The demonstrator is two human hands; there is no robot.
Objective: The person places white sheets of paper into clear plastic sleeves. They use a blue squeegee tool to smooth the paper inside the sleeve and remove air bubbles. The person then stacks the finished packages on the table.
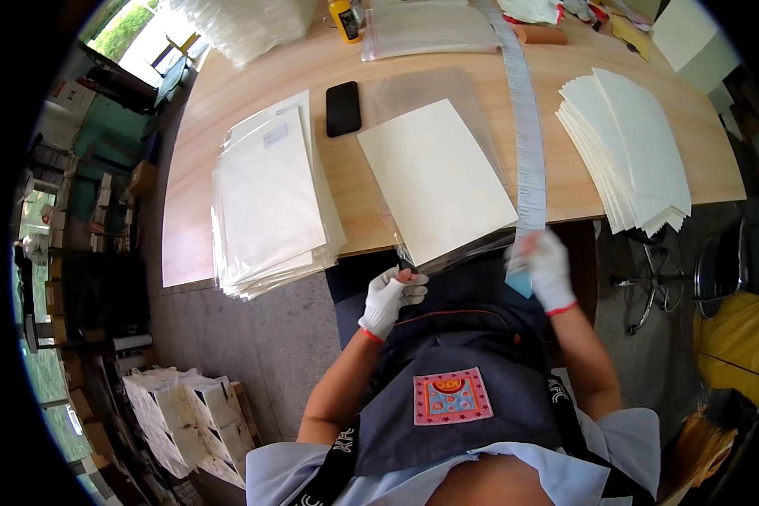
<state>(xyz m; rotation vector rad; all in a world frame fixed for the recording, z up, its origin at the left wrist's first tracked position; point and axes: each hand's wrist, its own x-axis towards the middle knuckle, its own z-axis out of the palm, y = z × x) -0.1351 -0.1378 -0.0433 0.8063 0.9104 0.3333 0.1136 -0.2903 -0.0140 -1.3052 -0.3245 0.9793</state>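
A white sheet of board [438, 181] lies aslant at the front of the table, over clear plastic bags [468, 97]. My left hand [386, 299], in a white glove with a red cuff, is closed in a pinch on the plastic at the near corner of the board. My right hand [548, 270], gloved likewise, is smeared by motion at the near end of a long strip of labels [527, 152]. A light-blue piece [519, 282] hangs at that end, beside the fingers. Whether the right fingers grip the strip cannot be made out.
A stack of sheets in clear bags [270, 194] lies to the left, overhanging the front edge. Fanned white boards [632, 152] lie at the right. A black phone [342, 109], more plastic bags [430, 32] and a yellow bottle [344, 20] are farther back. A swivel chair [649, 278] stands at right.
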